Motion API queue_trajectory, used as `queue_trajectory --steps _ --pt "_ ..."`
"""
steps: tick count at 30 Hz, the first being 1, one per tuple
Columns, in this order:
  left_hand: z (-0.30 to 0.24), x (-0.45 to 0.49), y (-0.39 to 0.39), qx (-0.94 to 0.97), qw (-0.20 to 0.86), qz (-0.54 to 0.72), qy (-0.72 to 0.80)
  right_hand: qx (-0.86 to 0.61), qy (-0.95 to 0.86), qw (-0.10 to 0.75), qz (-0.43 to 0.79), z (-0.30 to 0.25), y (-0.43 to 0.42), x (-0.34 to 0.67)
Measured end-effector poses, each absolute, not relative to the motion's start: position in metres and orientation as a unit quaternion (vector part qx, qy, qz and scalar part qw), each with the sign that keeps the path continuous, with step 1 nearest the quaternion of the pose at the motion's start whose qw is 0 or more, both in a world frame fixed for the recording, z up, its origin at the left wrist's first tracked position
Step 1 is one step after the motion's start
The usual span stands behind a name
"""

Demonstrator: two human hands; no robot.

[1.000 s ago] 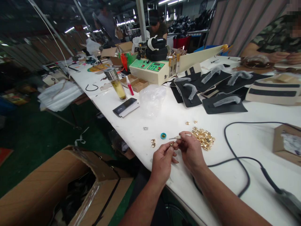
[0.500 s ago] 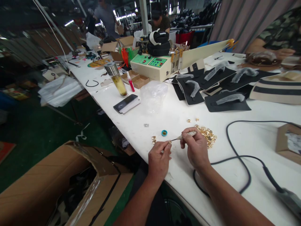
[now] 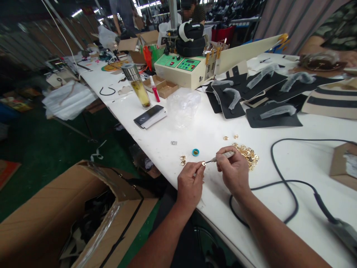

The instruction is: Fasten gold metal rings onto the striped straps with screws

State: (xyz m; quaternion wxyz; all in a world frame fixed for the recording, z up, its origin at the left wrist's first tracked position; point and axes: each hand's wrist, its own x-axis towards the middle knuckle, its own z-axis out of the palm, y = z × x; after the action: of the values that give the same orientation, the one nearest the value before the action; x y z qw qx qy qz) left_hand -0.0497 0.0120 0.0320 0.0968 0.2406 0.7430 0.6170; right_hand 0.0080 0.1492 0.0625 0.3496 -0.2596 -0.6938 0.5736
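Observation:
My left hand (image 3: pixel 191 182) pinches a small gold metal fitting (image 3: pixel 203 163) between thumb and fingertips above the table edge. In my right hand (image 3: pixel 232 171) is a pen-shaped tool (image 3: pixel 224 156) with a pale handle, gripped like a pencil. Its thin dark tip reaches the gold fitting; whether it touches cannot be made out. Just beyond my left hand sit a small round blue container (image 3: pixel 195 152) and a few loose gold fittings (image 3: pixel 182 160). A pile of gold fittings (image 3: pixel 248 156) lies behind my right hand, partly covered by it.
A black cable (image 3: pixel 294 201) loops over the white table (image 3: pixel 279 238) at right. Farther back are black panels with wrapped handles (image 3: pixel 275 116), a plastic bag (image 3: pixel 182 108), a glass bottle (image 3: pixel 141 93) and a control machine (image 3: pixel 181 70). An open carton (image 3: pixel 122 219) stands at lower left. Someone sits far right.
The gold fitting has turned slightly in my left fingertips, showing a brighter face. The tool tip stays at it. The whole view has shifted a little.

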Motion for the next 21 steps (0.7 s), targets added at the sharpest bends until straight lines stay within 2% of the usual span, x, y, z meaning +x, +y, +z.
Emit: queue_trajectory --steps 21 --pt "0.037 -0.048 0.012 0.228 0.079 0.612 0.753 -0.241 -0.732 0.356 0.529 0.074 0.147 0.009"
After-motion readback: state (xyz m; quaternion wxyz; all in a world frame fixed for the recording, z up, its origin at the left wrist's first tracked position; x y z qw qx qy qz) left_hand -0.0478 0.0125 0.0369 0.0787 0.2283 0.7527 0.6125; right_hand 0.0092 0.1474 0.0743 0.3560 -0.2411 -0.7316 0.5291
